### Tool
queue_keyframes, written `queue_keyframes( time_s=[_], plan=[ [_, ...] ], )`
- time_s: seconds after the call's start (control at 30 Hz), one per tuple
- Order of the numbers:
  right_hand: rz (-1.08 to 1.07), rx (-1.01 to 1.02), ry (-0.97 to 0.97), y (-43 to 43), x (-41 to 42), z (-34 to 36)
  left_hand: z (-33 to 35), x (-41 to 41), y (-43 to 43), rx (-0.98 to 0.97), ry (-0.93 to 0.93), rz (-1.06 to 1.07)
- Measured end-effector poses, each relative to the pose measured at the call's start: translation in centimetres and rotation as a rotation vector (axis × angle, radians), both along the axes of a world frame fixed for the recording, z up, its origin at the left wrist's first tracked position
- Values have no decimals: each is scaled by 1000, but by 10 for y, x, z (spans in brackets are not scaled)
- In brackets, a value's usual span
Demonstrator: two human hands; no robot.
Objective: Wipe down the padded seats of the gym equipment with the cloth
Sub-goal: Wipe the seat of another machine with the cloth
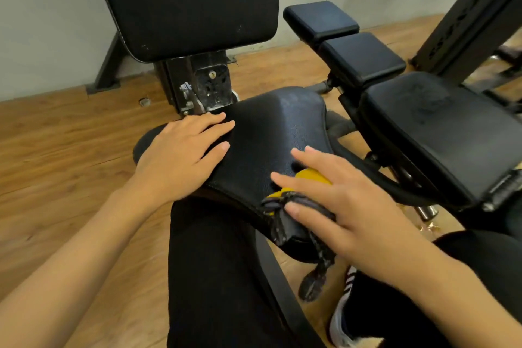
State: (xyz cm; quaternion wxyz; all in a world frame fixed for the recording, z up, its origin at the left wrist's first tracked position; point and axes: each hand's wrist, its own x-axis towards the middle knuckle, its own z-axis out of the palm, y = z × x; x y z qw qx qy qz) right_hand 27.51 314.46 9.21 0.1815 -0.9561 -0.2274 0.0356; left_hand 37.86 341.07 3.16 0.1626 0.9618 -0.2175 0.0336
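Note:
A black padded seat (271,133) of a gym machine lies in the middle of the head view, its near edge cracked and worn. My left hand (180,155) rests flat on the seat's left side, fingers spread, holding nothing. My right hand (339,200) presses a yellow and grey cloth (308,178) against the seat's near right part; the hand covers most of the cloth. The upright black back pad (186,3) stands behind the seat.
A second bench with black pads (418,133) and two smaller pads (361,56) runs along the right. A black frame (466,22) stands at the far right. My legs in black trousers (214,277) are below the seat. Wooden floor (56,150) spreads left.

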Motion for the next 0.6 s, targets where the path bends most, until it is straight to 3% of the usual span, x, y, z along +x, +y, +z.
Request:
queue_keyframes(
  time_s=[0.1,0.27,0.6],
  plan=[
    [-137,74,42,-11,40,-2,0,0,-2,5,-21,-5],
    [-195,-64,144,1,123,-13,0,0,-3,12,-44,0],
    [-271,-204,86,14,250,-42,-1,2,1,3,-35,-10]
  ],
)
